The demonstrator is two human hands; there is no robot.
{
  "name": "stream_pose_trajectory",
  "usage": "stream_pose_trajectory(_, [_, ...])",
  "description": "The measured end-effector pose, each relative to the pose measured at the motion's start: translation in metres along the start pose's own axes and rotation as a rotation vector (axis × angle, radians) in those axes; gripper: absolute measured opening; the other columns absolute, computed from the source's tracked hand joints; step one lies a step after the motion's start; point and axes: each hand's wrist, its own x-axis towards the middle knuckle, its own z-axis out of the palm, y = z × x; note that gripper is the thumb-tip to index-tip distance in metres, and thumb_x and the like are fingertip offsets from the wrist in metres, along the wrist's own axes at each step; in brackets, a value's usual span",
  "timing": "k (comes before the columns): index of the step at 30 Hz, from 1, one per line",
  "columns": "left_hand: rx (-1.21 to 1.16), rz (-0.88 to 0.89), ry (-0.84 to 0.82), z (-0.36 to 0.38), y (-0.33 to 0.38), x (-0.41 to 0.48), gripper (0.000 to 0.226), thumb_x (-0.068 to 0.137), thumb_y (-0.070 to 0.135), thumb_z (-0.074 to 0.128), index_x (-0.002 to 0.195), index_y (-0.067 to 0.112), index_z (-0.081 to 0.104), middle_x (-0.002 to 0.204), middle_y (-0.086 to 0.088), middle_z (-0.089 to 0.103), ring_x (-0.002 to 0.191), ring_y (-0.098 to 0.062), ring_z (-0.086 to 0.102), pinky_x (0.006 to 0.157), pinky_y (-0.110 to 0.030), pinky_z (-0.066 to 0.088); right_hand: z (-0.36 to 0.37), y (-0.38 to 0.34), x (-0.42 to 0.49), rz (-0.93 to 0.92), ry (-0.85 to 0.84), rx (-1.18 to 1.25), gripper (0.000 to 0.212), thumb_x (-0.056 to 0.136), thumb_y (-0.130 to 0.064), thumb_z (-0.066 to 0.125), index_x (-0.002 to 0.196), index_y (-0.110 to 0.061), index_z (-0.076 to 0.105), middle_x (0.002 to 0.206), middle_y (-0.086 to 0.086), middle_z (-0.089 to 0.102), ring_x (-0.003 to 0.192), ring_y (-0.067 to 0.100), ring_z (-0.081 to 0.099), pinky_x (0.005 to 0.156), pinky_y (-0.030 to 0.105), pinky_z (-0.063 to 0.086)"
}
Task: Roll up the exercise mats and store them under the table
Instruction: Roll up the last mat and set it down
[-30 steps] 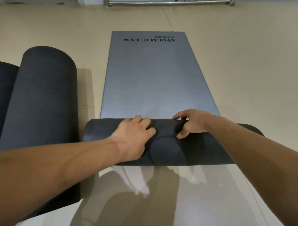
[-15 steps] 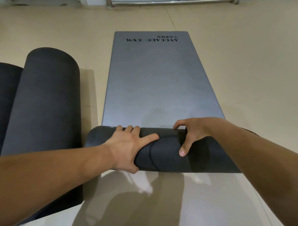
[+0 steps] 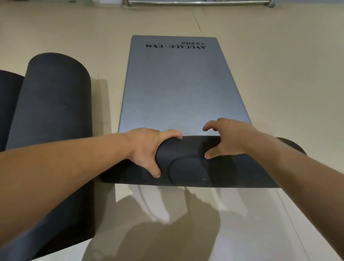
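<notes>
A grey exercise mat (image 3: 176,83) lies flat on the floor, stretching away from me, with black lettering at its far end. Its near end is wound into a dark roll (image 3: 219,167) lying across the view. My left hand (image 3: 149,147) is clamped over the roll left of its middle, fingers hooked over the far side and thumb on the near side. My right hand (image 3: 227,137) rests on the roll's top right of the middle, thumb pressed on the roll, fingers arched and raised above the flat mat.
A rolled dark mat (image 3: 52,115) lies lengthwise on my left, and the edge of another dark roll (image 3: 7,96) shows at the far left. The floor is beige and glossy. A metal rail (image 3: 201,2) runs along the top edge.
The roll has advanced a little up the flat mat. My left hand shifted from lying on top to gripping around the roll. My right hand's fingers lifted and reached forward.
</notes>
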Motion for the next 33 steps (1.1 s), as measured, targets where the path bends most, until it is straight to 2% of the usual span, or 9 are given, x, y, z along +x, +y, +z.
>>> stream_pose_trajectory(2, [-0.068,0.025,-0.021,-0.013,-0.012,0.009,0.115,0.06,0.055,0.096,0.143,0.064,0.018,0.129,0.009,0.058,0.109,-0.023,0.062,0.101,-0.047,0.054,0.013,-0.014,-0.011,-0.011,0.023,-0.111,0.11,0.07,-0.081,0.076,0.158,-0.042,0.026,0.151,-0.001,0.046,0.135,0.029,0.051,0.103,0.047,0.049])
stream_pose_trajectory(5, [-0.099,0.016,-0.013,-0.021,-0.024,0.017,0.117,0.059,0.058,0.096,0.146,0.067,0.018,0.136,0.011,0.049,0.12,-0.023,0.056,0.108,-0.051,0.05,0.049,-0.034,-0.015,0.038,0.016,-0.264,0.155,0.054,-0.091,0.076,0.164,-0.025,-0.011,0.168,0.016,0.01,0.155,0.045,0.016,0.118,0.064,0.032])
stream_pose_trajectory(7, [-0.031,-0.031,0.011,-0.021,-0.028,0.019,0.121,0.061,0.066,0.091,0.151,0.068,0.01,0.141,0.008,0.041,0.129,-0.025,0.049,0.111,-0.052,0.047,0.063,-0.031,-0.004,0.053,0.107,-0.31,0.162,0.052,-0.09,0.077,0.162,-0.02,-0.018,0.168,0.022,0.003,0.156,0.049,0.007,0.12,0.069,0.023])
stream_pose_trajectory(11, [0.222,-0.15,0.097,-0.024,-0.036,0.016,0.119,0.068,0.087,0.07,0.16,0.062,-0.002,0.168,0.003,0.014,0.152,-0.03,0.022,0.116,-0.054,0.039,0.048,-0.019,0.025,-0.024,0.142,-0.293,0.162,0.044,-0.093,0.077,0.163,-0.029,-0.012,0.165,0.013,0.018,0.152,0.041,0.02,0.121,0.065,0.024])
stream_pose_trajectory(17, [0.181,-0.227,0.191,-0.008,-0.05,0.0,0.098,0.088,0.084,0.052,0.166,0.045,0.006,0.166,-0.002,0.031,0.146,-0.029,0.038,0.114,-0.049,0.045,0.004,-0.02,0.059,-0.058,-0.007,-0.224,0.158,0.04,-0.091,0.082,0.164,-0.04,-0.001,0.166,0.002,0.028,0.151,0.035,0.032,0.12,0.06,0.033])
stream_pose_trajectory(22, [0.221,-0.254,-0.004,0.009,-0.053,0.007,0.148,0.061,0.087,0.078,0.164,0.038,-0.017,0.171,-0.005,0.013,0.156,-0.032,0.022,0.125,-0.055,0.031,-0.007,-0.023,0.079,-0.042,-0.162,-0.112,0.158,0.035,-0.08,0.092,0.164,-0.045,0.008,0.163,-0.01,0.033,0.148,0.03,0.039,0.117,0.056,0.039])
stream_pose_trajectory(24, [0.238,-0.284,-0.041,0.019,-0.057,0.013,0.158,0.054,0.083,0.084,0.162,0.039,-0.023,0.171,-0.007,0.01,0.156,-0.033,0.019,0.125,-0.06,0.028,-0.01,-0.027,0.087,-0.039,-0.226,-0.079,0.155,0.034,-0.074,0.096,0.163,-0.047,0.014,0.161,-0.011,0.037,0.146,0.03,0.042,0.116,0.056,0.042])
stream_pose_trajectory(29, [0.217,-0.209,-0.019,0.023,-0.06,0.019,0.151,0.054,0.079,0.086,0.162,0.04,-0.012,0.163,-0.001,0.028,0.148,-0.03,0.034,0.12,-0.057,0.037,0.0,-0.023,0.093,0.003,-0.287,-0.013,0.139,0.034,-0.072,0.098,0.153,-0.052,0.029,0.15,-0.013,0.05,0.135,0.031,0.051,0.112,0.055,0.044])
stream_pose_trajectory(33, [0.263,-0.165,0.021,0.027,-0.059,0.021,0.145,0.052,0.081,0.083,0.161,0.04,-0.004,0.152,0.0,0.042,0.133,-0.028,0.049,0.109,-0.052,0.048,0.015,-0.015,0.084,-0.012,-0.23,-0.027,0.141,0.04,-0.077,0.094,0.158,-0.053,0.021,0.157,-0.012,0.046,0.142,0.03,0.046,0.117,0.054,0.039])
